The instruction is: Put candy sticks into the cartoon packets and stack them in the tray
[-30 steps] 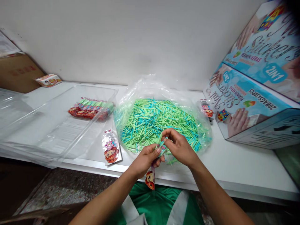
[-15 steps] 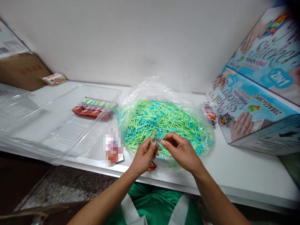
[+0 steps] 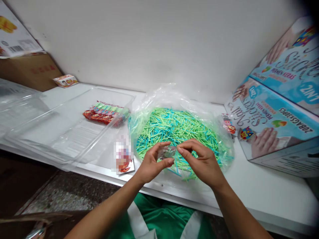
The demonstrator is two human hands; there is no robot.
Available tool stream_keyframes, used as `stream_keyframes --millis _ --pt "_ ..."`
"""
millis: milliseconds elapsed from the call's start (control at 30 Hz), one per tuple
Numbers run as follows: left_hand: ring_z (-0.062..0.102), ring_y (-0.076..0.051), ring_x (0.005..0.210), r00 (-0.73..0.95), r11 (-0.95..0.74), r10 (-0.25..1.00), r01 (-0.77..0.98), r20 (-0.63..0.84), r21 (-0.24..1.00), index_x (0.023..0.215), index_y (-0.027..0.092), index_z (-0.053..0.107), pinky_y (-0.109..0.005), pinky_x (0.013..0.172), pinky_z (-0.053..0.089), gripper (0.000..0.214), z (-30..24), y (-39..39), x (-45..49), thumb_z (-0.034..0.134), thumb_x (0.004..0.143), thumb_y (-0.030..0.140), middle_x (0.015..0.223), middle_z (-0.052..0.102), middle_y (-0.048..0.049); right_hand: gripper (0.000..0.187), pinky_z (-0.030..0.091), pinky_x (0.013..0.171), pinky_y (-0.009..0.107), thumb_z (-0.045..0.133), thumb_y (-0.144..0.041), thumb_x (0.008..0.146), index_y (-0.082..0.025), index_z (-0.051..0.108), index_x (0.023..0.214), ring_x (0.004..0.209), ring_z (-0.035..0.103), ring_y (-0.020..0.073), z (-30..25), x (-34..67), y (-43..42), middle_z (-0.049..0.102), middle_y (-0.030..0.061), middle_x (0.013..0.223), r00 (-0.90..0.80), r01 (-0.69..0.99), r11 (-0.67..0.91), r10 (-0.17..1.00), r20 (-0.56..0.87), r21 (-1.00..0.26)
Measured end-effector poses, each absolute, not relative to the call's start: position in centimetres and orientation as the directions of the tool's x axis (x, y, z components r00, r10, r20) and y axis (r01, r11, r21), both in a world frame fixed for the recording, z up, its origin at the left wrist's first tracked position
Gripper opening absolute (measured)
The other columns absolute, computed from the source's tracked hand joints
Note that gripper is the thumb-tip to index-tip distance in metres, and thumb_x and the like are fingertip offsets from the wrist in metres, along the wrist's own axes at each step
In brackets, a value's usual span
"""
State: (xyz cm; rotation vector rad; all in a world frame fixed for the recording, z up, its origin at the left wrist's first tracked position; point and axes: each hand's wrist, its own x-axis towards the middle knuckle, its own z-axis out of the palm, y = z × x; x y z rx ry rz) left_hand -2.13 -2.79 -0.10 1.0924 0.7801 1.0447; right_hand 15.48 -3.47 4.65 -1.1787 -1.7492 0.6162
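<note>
Over the front of a heap of thin green and blue sticks [image 3: 179, 126], my right hand [image 3: 201, 161] pinches the edge of a small clear plastic packet [image 3: 167, 152]. My left hand [image 3: 154, 162] is on the packet's other side, thumb and forefinger spread apart. Its fingers seem to touch the packet from behind; the contact is partly hidden. The sticks lie in a large open clear plastic bag [image 3: 171, 94]. Left of my hands, a small card with a red figure [image 3: 124, 162], partly blurred out, lies near the table edge.
A clear plastic tray [image 3: 59, 132] stands at the left, with a row of red-and-green filled packets [image 3: 104, 113] by its right side. Large blue-and-white boxes [image 3: 274, 122] are stacked at the right. Behind the tray sit a brown carton [image 3: 30, 71] and a small orange-and-white box [image 3: 65, 80].
My left thumb and forefinger have spread from a pinch. The packet shows clear between my hands, and the red piece below my left hand is out of sight. The view has shifted slightly.
</note>
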Motion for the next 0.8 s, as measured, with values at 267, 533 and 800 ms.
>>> stream_keyframes --millis 267,533,800 --pt "0.061 -0.017 0.086 0.332 0.073 0.943 -0.269 0.021 0.960 0.102 0.019 0.063 -0.034 0.082 0.049 0.033 -0.6 -2.4 -2.4 0.072 0.072 0.026 0.095 0.064 -0.0042 0.007 0.044 0.074 0.030 0.059 -0.023 0.084 -0.023 0.065 0.081 0.079 0.056 0.0165 5.1 15.2 -2.3 0.062 0.0024 0.082 -0.138 0.369 0.439 0.897 0.419 -0.819" --pt "0.061 -0.012 0.078 0.057 -0.314 0.948 -0.022 0.314 0.949 0.088 0.016 0.067 -0.025 0.073 0.051 0.016 6.0 0.8 -8.7 0.069 0.076 0.025 0.085 0.067 -0.0024 0.010 0.046 0.071 0.027 0.059 -0.031 0.085 -0.023 0.065 0.086 0.080 0.058 0.0153 6.1 15.8 -1.3 0.063 0.0016 0.085 -0.089 0.332 0.360 0.932 0.351 -0.872" --pt "0.055 -0.005 0.056 -0.377 -0.038 0.889 0.504 0.259 0.863 0.103 0.008 0.057 -0.020 0.058 0.047 0.034 9.7 14.9 -22.7 0.069 0.074 0.022 0.072 0.062 0.0014 0.018 0.048 0.063 0.020 0.062 -0.040 0.081 -0.023 0.066 0.085 0.071 0.058 0.0118 3.5 17.5 -0.5 0.064 -0.0008 0.080 0.060 0.365 0.122 0.986 0.154 -0.923"
